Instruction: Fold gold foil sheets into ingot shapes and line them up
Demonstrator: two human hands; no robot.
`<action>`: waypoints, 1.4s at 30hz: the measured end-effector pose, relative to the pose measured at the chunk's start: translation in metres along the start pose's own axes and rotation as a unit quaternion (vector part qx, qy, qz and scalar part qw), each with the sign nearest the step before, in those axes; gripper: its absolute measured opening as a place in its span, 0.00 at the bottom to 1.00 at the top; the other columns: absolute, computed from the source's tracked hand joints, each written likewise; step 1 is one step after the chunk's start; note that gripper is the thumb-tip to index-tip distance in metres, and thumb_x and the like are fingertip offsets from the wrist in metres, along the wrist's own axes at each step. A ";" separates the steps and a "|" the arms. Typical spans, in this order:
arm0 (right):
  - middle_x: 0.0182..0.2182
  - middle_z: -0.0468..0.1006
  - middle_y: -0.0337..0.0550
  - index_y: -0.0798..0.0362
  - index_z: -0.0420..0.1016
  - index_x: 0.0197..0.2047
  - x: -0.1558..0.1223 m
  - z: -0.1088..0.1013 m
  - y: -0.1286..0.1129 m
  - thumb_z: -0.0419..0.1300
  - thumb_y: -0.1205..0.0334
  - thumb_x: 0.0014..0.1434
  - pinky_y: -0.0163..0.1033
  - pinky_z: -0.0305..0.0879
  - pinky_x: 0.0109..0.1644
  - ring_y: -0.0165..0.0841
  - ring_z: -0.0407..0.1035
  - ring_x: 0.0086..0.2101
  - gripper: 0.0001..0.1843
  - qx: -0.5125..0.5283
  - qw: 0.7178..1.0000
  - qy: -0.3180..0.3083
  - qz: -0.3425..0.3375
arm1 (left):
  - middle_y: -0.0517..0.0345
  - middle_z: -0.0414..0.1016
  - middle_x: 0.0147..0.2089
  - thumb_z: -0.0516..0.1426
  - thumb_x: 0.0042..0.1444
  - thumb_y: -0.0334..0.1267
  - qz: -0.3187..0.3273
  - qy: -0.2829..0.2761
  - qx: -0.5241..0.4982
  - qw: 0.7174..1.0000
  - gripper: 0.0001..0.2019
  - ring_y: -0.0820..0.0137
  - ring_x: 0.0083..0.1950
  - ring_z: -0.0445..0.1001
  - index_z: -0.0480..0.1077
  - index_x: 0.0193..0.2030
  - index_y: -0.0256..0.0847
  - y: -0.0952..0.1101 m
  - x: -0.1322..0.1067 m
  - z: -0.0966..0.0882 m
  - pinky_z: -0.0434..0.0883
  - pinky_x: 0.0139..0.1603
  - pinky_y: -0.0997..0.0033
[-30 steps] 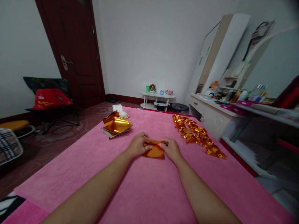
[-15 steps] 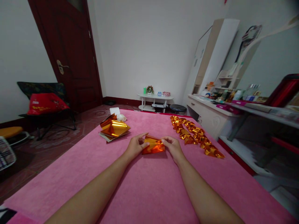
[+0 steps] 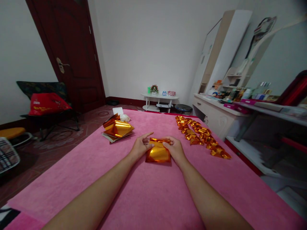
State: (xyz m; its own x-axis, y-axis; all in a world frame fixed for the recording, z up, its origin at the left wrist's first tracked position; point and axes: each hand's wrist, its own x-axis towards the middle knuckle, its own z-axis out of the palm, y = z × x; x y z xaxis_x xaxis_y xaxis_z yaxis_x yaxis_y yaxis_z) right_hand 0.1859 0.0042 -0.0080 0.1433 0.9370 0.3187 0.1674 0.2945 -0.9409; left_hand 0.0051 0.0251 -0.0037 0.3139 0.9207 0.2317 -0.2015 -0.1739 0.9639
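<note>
A shiny gold foil sheet (image 3: 158,154) lies on the pink bedspread (image 3: 153,191) in front of me, its far edge folded over in a band. My left hand (image 3: 139,148) grips its left side, thumb on top, index finger stretched away from it. On the right side, my right hand (image 3: 177,149) pinches the folded band, with its thumb on the foil and its other fingers curled behind. A stack of foil sheets (image 3: 119,128) sits to the far left. Rows of folded gold foil pieces (image 3: 200,133) run along the right.
Behind the stack are a crumpled white wad (image 3: 124,118) and a white card (image 3: 117,111). A dressing table (image 3: 217,111) crowded with bottles stands at the right. A chair with a red bag (image 3: 49,103) is at the left, near the dark red door (image 3: 72,64).
The sheet now shows a larger flat face toward me, with a fold across its far part. My right hand has shifted slightly, its thumb now pressing on top of the fold.
</note>
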 end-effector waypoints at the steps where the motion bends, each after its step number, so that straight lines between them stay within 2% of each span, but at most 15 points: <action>1: 0.34 0.80 0.44 0.54 0.75 0.38 -0.001 0.000 -0.002 0.62 0.61 0.44 0.38 0.67 0.34 0.36 0.73 0.32 0.15 0.019 1.000 0.004 0.012 | 0.52 0.78 0.39 0.66 0.39 0.32 0.006 -0.018 -0.001 1.000 0.38 0.67 0.37 0.77 0.62 0.61 0.36 0.001 0.000 -0.001 0.72 0.40 0.69; 3: 0.31 0.79 0.42 0.54 0.73 0.36 -0.003 -0.001 -0.006 0.63 0.61 0.42 0.36 0.66 0.32 0.35 0.72 0.29 0.15 0.059 0.997 0.018 0.035 | 0.53 0.78 0.41 0.66 0.39 0.31 0.012 -0.050 -0.008 0.999 0.33 0.66 0.40 0.77 0.67 0.57 0.37 0.003 -0.001 -0.001 0.72 0.42 0.68; 6: 0.24 0.76 0.37 0.53 0.69 0.32 -0.004 -0.002 -0.010 0.64 0.62 0.40 0.33 0.62 0.27 0.31 0.69 0.24 0.13 0.093 0.994 0.033 0.052 | 0.50 0.79 0.40 0.66 0.38 0.31 0.013 -0.069 0.006 0.998 0.19 0.63 0.41 0.76 0.77 0.41 0.34 0.006 -0.003 -0.001 0.72 0.43 0.67; 8: 0.21 0.73 0.34 0.53 0.67 0.29 -0.005 -0.003 -0.011 0.64 0.62 0.40 0.32 0.60 0.24 0.29 0.67 0.21 0.12 0.100 0.993 0.035 0.056 | 0.49 0.79 0.39 0.66 0.38 0.32 0.020 -0.066 0.033 0.997 0.11 0.63 0.40 0.76 0.78 0.32 0.33 0.008 -0.003 0.000 0.72 0.42 0.68; 10: 0.20 0.71 0.33 0.52 0.65 0.28 -0.005 -0.002 -0.012 0.64 0.63 0.39 0.31 0.59 0.24 0.28 0.66 0.20 0.11 0.105 0.992 0.031 0.055 | 0.49 0.79 0.38 0.67 0.37 0.32 0.015 -0.058 0.041 0.997 0.09 0.64 0.39 0.76 0.78 0.29 0.33 0.008 -0.003 0.001 0.71 0.41 0.68; 14: 0.24 0.75 0.33 0.50 0.67 0.36 -0.006 0.000 -0.011 0.63 0.62 0.42 0.31 0.61 0.25 0.29 0.68 0.22 0.15 0.118 0.992 -0.003 0.045 | 0.50 0.79 0.34 0.67 0.36 0.34 -0.051 -0.008 -0.022 0.998 0.13 0.67 0.33 0.76 0.78 0.32 0.32 0.002 -0.002 0.003 0.71 0.39 0.68; 18: 0.29 0.77 0.35 0.49 0.70 0.39 -0.004 0.000 -0.003 0.61 0.64 0.44 0.32 0.64 0.28 0.30 0.71 0.26 0.15 0.053 0.998 -0.022 0.007 | 0.50 0.79 0.32 0.68 0.34 0.34 -0.099 0.048 -0.072 0.991 0.17 0.69 0.29 0.75 0.77 0.35 0.32 -0.002 -0.001 0.002 0.71 0.35 0.69; 22: 0.30 0.78 0.38 0.52 0.73 0.35 -0.001 -0.001 0.003 0.59 0.66 0.44 0.33 0.66 0.33 0.32 0.73 0.30 0.11 0.036 0.999 -0.025 -0.012 | 0.49 0.80 0.34 0.70 0.31 0.33 -0.115 0.046 -0.077 0.989 0.22 0.68 0.31 0.76 0.76 0.38 0.32 -0.003 0.001 -0.002 0.72 0.37 0.68; 25: 0.36 0.80 0.41 0.52 0.72 0.42 -0.001 -0.002 0.003 0.60 0.66 0.45 0.36 0.68 0.38 0.35 0.74 0.35 0.18 0.073 0.997 -0.030 -0.010 | 0.50 0.80 0.35 0.70 0.28 0.33 -0.116 0.041 -0.077 0.989 0.27 0.68 0.31 0.76 0.76 0.42 0.33 -0.005 0.002 -0.004 0.72 0.38 0.67; 29: 0.34 0.81 0.41 0.50 0.67 0.49 -0.002 -0.003 0.005 0.60 0.61 0.48 0.38 0.69 0.35 0.36 0.75 0.32 0.22 0.035 0.999 0.006 0.010 | 0.49 0.79 0.33 0.66 0.41 0.45 -0.070 0.047 0.028 0.996 0.19 0.67 0.31 0.76 0.77 0.36 0.32 -0.009 0.004 -0.004 0.71 0.36 0.67; 32: 0.30 0.80 0.39 0.50 0.68 0.45 -0.001 -0.006 0.009 0.60 0.60 0.48 0.37 0.68 0.32 0.34 0.74 0.28 0.18 -0.051 0.998 0.039 0.003 | 0.53 0.77 0.28 0.64 0.43 0.42 -0.044 0.060 0.118 0.990 0.13 0.69 0.27 0.73 0.75 0.30 0.32 -0.010 0.004 -0.005 0.68 0.31 0.70; 35: 0.25 0.78 0.35 0.50 0.70 0.41 0.000 -0.008 0.013 0.59 0.63 0.48 0.35 0.66 0.30 0.32 0.71 0.25 0.14 -0.156 0.988 0.013 -0.021 | 0.58 0.75 0.29 0.66 0.38 0.33 0.000 0.102 0.264 0.959 0.14 0.70 0.29 0.72 0.75 0.35 0.37 -0.009 0.003 -0.010 0.67 0.32 0.72; 37: 0.23 0.76 0.34 0.50 0.73 0.38 0.001 -0.011 0.015 0.59 0.66 0.47 0.34 0.65 0.30 0.31 0.70 0.24 0.11 -0.203 0.979 -0.015 -0.033 | 0.58 0.75 0.37 0.66 0.38 0.31 0.053 0.112 0.401 0.908 0.23 0.68 0.36 0.72 0.73 0.45 0.43 -0.007 0.001 -0.013 0.67 0.38 0.70; 39: 0.23 0.74 0.34 0.50 0.75 0.35 0.002 -0.013 0.015 0.60 0.68 0.47 0.34 0.64 0.32 0.30 0.69 0.25 0.10 -0.236 0.970 -0.033 -0.043 | 0.55 0.72 0.46 0.67 0.38 0.32 0.097 0.092 0.484 0.865 0.27 0.66 0.44 0.71 0.72 0.49 0.47 -0.004 0.001 -0.016 0.67 0.44 0.68; 42: 0.28 0.74 0.36 0.48 0.77 0.32 0.002 -0.015 0.011 0.62 0.70 0.46 0.36 0.64 0.37 0.32 0.68 0.31 0.09 -0.282 0.956 -0.042 -0.066 | 0.53 0.71 0.48 0.66 0.43 0.35 0.141 0.031 0.532 0.834 0.18 0.63 0.48 0.69 0.76 0.44 0.46 -0.002 0.002 -0.019 0.65 0.48 0.66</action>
State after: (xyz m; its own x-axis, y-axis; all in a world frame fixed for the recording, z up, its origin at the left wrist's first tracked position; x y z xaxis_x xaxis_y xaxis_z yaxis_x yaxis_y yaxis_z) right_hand 0.2024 0.0062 -0.0163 0.0097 0.9173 0.3980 0.6808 0.2855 -0.6746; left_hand -0.0112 0.0344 -0.0079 0.3373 0.8014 0.4939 0.6887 -0.5678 0.4509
